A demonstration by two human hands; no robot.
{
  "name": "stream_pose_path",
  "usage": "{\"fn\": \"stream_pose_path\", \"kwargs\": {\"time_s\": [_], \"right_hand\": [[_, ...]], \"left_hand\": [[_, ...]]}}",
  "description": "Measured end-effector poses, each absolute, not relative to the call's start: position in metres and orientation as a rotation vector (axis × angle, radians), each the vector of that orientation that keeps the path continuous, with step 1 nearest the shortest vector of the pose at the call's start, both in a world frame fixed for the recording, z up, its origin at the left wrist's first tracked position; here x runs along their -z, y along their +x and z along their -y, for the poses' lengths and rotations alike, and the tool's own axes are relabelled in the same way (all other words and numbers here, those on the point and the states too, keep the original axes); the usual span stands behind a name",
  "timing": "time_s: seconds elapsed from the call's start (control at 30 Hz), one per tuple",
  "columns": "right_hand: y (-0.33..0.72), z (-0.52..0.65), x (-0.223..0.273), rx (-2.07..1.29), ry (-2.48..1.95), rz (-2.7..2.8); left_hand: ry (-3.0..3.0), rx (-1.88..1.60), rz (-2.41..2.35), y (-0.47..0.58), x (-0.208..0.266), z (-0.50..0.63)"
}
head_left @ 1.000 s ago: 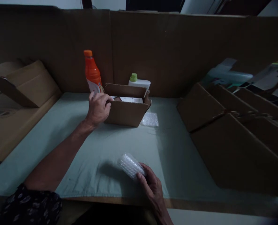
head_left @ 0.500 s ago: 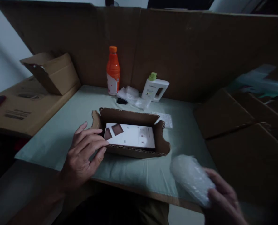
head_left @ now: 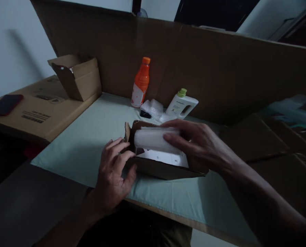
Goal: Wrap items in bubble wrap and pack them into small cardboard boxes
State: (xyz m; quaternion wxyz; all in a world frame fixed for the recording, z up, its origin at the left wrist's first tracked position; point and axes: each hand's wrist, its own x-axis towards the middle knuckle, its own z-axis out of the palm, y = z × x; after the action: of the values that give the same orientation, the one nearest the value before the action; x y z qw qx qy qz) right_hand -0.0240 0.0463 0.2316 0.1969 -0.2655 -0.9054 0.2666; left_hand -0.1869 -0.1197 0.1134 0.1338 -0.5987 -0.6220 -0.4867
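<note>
A bubble-wrapped bundle (head_left: 153, 140) is in my right hand (head_left: 194, 139), the thumb on its near side. The bundle lies lengthwise at the mouth of a small open cardboard box (head_left: 165, 170), over a white printed carton (head_left: 165, 157) inside. Whether the bundle rests on the carton I cannot tell. My left hand (head_left: 115, 171) is at the box's left end, its fingers loosely bent and apart, the fingertips at the near left rim. The box's right end is mostly hidden behind my right hand and forearm.
Behind the box are an orange bottle (head_left: 142, 82), crumpled bubble wrap (head_left: 156, 109), a small black object (head_left: 145, 114) and a white green-capped jug (head_left: 181, 104). An open carton (head_left: 84, 80) stands on a large box (head_left: 43, 121) at left. More cardboard boxes (head_left: 256, 137) flank the right.
My right hand has brought the bubble-wrapped bundle from the lower right to the mouth of the box. My left hand stays by the box's left end. The view has shifted left.
</note>
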Motion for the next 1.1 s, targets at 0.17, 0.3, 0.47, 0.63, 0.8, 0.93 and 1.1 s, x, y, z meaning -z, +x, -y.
{"fn": "stream_pose_path", "kwargs": {"time_s": [0.17, 0.3, 0.47, 0.63, 0.8, 0.93, 1.1], "right_hand": [[-0.098, -0.047, -0.236, -0.325, -0.736, 3.02], [-0.138, -0.038, -0.226, -0.01, -0.839, 3.19], [-0.147, -0.03, -0.205, -0.046, -0.802, 3.297], [-0.131, -0.027, -0.211, -0.157, -0.796, 3.281], [-0.13, -0.025, -0.2, -0.022, -0.846, 3.24], [-0.135, -0.027, -0.186, 0.089, -0.689, 3.229], [-0.119, -0.027, -0.207, 0.004, -0.64, 3.151]], "left_hand": [[-1.764, 1.506, 1.836, -0.182, -0.11, 0.125], [-1.767, 1.54, 1.803, -0.181, -0.106, 0.126], [-1.766, 1.554, 1.753, -0.184, -0.102, 0.124], [-1.725, 1.672, 1.709, -0.181, -0.092, 0.123], [-1.636, 1.942, 1.76, -0.169, -0.068, 0.125], [-1.543, 2.174, 1.913, -0.164, -0.048, 0.123], [-1.545, 2.096, 2.141, -0.168, -0.043, 0.115]]}}
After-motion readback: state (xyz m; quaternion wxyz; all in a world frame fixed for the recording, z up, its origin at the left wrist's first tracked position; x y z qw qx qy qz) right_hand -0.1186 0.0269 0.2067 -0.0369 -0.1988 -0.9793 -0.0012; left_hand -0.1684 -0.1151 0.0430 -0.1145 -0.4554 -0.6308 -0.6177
